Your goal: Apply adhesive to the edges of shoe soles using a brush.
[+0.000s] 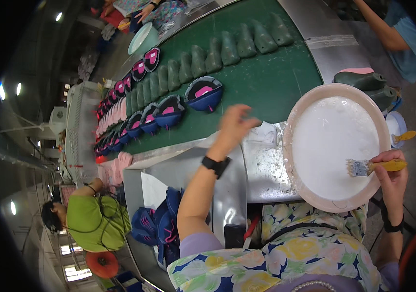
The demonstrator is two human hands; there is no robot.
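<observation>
My right hand (393, 181) grips the yellow handle of a flat paintbrush (361, 168), whose bristles hang over a large pale pink basin (290, 168) of white liquid (334, 138). Slightly blurred, my left hand (237, 125) is above the near edge of the green conveyor belt (261, 90), its fingers apart and nothing seen in them. The closest shoe upper (205, 95), navy with a pink inside, lies on the belt just beyond that hand. Crumpled white material (262, 135) rests on the metal ledge between my left hand and the basin.
Dark green shoe lasts (230, 48) and more uppers (169, 111) stand in rows along the belt. Navy shoe uppers (154, 224) fill a metal tray at my left. A second brush (405, 136) lies across a small white container. Co-workers, one in a green shirt (93, 219), are nearby.
</observation>
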